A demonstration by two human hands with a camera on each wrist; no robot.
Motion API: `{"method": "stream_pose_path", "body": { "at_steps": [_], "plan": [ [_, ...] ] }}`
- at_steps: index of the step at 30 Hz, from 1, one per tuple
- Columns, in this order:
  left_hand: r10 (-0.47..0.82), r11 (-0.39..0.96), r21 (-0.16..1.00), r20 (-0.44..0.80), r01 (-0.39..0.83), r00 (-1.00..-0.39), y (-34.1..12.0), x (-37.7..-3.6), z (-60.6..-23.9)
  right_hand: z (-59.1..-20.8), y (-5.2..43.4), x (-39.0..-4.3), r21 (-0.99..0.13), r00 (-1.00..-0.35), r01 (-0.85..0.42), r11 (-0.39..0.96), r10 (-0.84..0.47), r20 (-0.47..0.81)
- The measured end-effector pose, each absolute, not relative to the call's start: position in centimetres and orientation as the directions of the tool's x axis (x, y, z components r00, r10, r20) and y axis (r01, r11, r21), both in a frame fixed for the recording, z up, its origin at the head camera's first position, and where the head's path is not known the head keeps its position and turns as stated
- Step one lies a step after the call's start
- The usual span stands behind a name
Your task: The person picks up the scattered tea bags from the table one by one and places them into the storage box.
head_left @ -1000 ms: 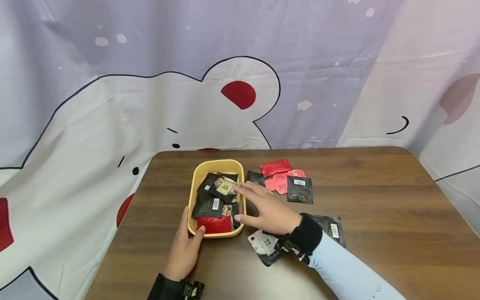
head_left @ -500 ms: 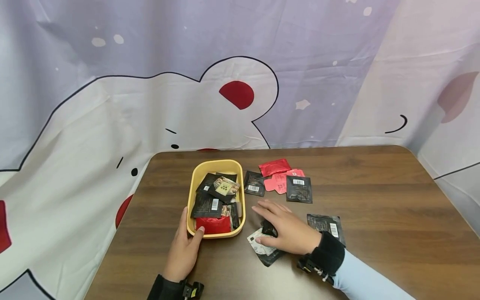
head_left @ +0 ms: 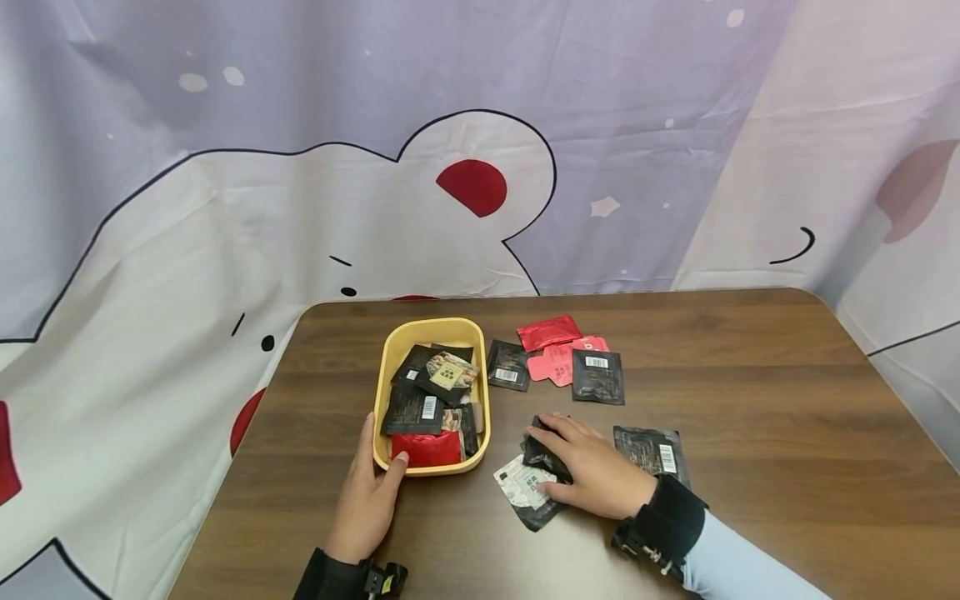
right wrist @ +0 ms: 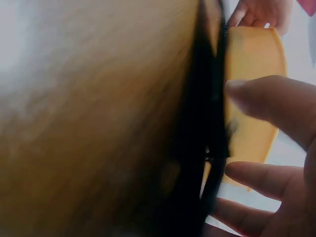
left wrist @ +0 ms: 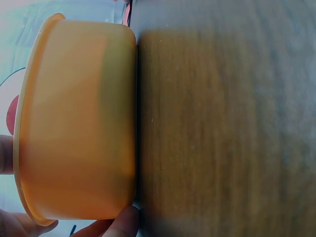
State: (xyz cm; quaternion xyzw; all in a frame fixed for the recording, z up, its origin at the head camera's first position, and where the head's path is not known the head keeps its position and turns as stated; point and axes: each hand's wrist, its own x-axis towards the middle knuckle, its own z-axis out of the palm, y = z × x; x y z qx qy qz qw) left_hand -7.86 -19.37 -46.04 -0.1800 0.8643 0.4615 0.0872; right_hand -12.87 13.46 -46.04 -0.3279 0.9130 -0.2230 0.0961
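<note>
1. One small black foil sachet (head_left: 542, 454) is in hand: it lies on the surface just right of the yellow oval plastic tub (head_left: 390, 354), partly over a white printed sachet (head_left: 522, 486) and another dark one beneath.
2. Right hand (head_left: 592, 475): fingers (head_left: 551, 429) curled over the black foil sachet and lifting its near edge; the grip looks like a light pinch, though the thumb side is hidden. The right wrist view is too blurred and close to confirm more than fingers beside a dark edge with the tub beyond.
3. Left hand (head_left: 369, 500): rests against the tub's near end, thumb (head_left: 399, 467) hooked over the rim, fingers along the outer wall. The left wrist view shows fingertips (left wrist: 123, 221) against the tub wall (left wrist: 79, 123).
4. Handling judgement: the sachet is likely very light, thin, crinkly and slick, lying flat. Best taken by an edge or corner, peeled up from the pile; easy to drag a neighbour along.
5. Tub contents: several black sachets and a red one (head_left: 427, 448), loosely piled.
6. Further out: a black sachet (head_left: 507, 365), red sachets (head_left: 555, 350) and a barcoded black one (head_left: 597, 377) behind; another black sachet (head_left: 654, 450) beside the right wrist.
7. Surface: dark wood-grain table (head_left: 750, 400). Behind it hangs a lilac and white cartoon-print cloth (head_left: 300, 167).
</note>
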Motion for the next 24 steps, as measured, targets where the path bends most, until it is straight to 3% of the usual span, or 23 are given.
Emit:
{"method": "stream_pose_path", "body": {
  "at_steps": [24],
  "plan": [
    [-0.221, 0.5, 0.783, -0.298, -0.37, -0.929, -19.29, -7.78, -46.02, -46.0, 13.59, -13.21, -0.424, -0.776, -0.564, 0.708, -0.631, -0.021]
  ]
}}
